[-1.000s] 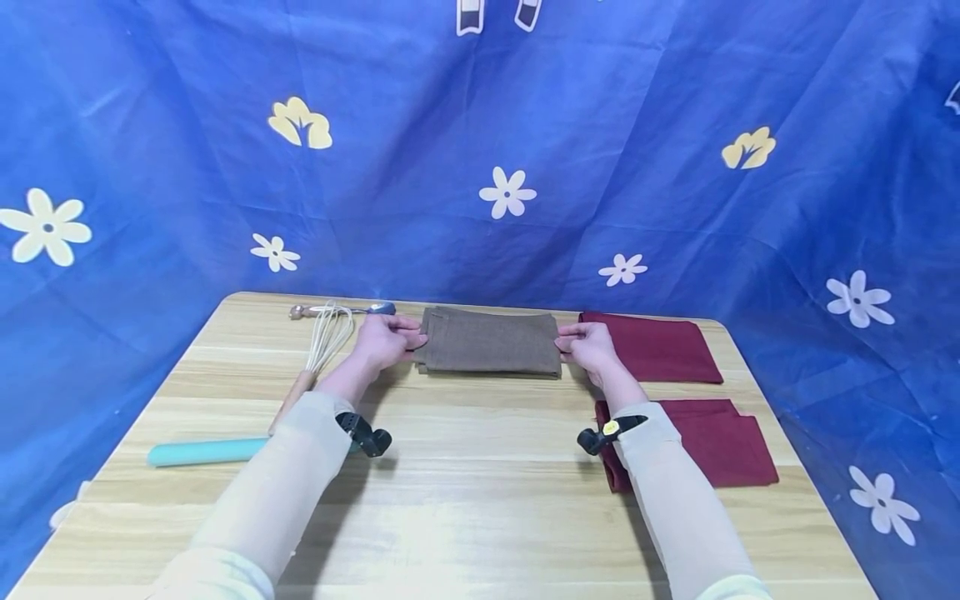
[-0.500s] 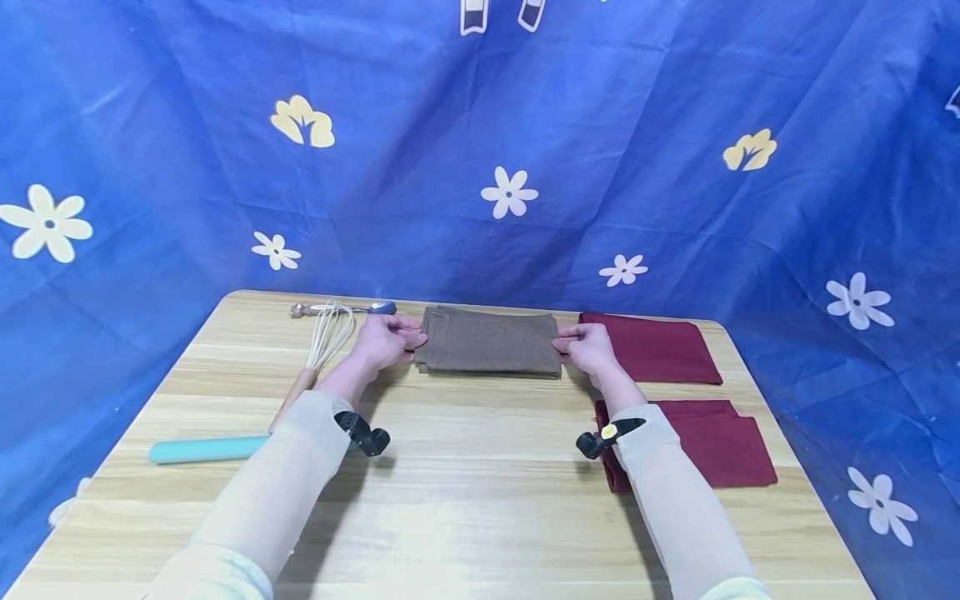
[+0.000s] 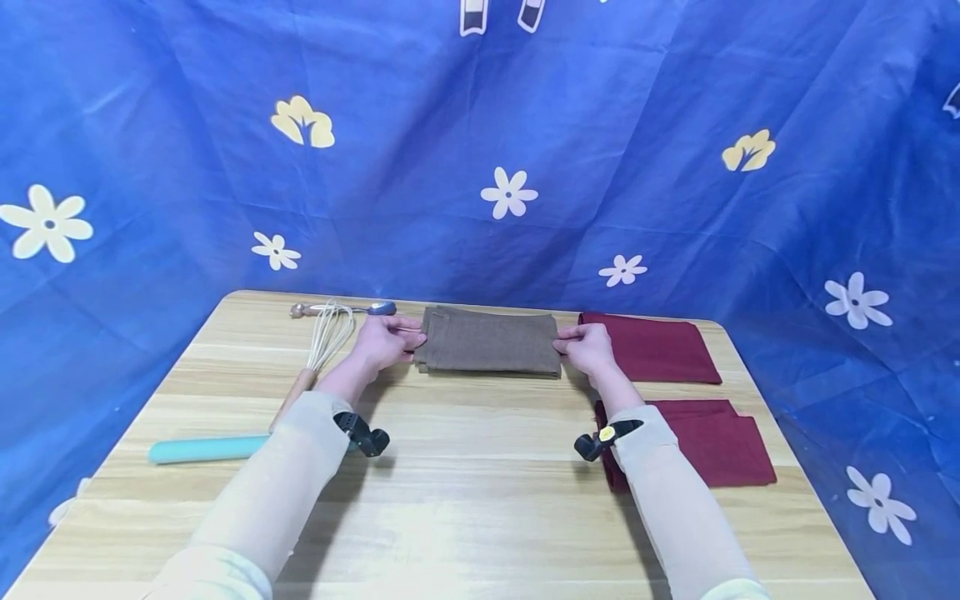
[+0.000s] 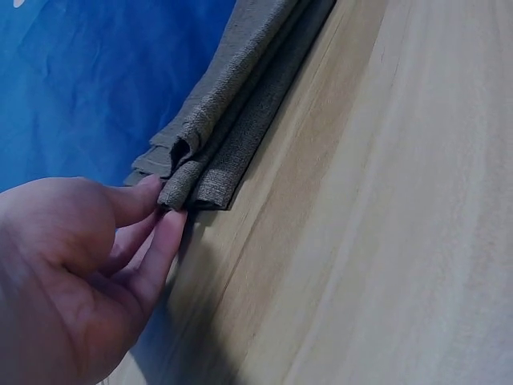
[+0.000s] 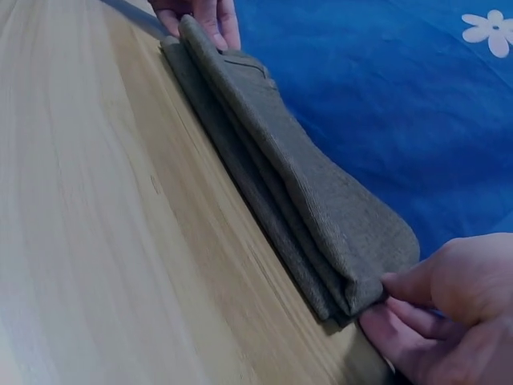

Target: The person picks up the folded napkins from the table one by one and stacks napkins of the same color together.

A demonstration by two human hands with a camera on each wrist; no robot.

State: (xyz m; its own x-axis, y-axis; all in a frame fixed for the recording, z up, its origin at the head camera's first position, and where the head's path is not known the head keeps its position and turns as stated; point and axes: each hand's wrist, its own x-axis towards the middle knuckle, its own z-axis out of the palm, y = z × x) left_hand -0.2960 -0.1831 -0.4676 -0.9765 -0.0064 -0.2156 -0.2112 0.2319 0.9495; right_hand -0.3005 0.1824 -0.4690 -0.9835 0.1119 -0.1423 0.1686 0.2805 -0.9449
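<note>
A folded grey-brown cloth [image 3: 491,342] lies in several layers at the far middle of the table. My left hand [image 3: 382,340] pinches its left end, thumb above and fingertips beneath the upper layers, as the left wrist view shows of this hand [image 4: 80,265]. At the opposite end my right hand [image 3: 590,346] pinches a corner between thumb and fingers. In the right wrist view the front folds of the cloth [image 5: 280,176] run between both hands, and a lower layer rests on the wood.
Two folded dark red cloths, one at the back [image 3: 663,350] and one nearer [image 3: 727,450], lie at right, the nearer partly under my right sleeve. At left are a whisk [image 3: 330,337], a spoon-like utensil [image 3: 381,308] and a turquoise rod [image 3: 206,451]. A blue curtain [image 3: 420,167] stands behind.
</note>
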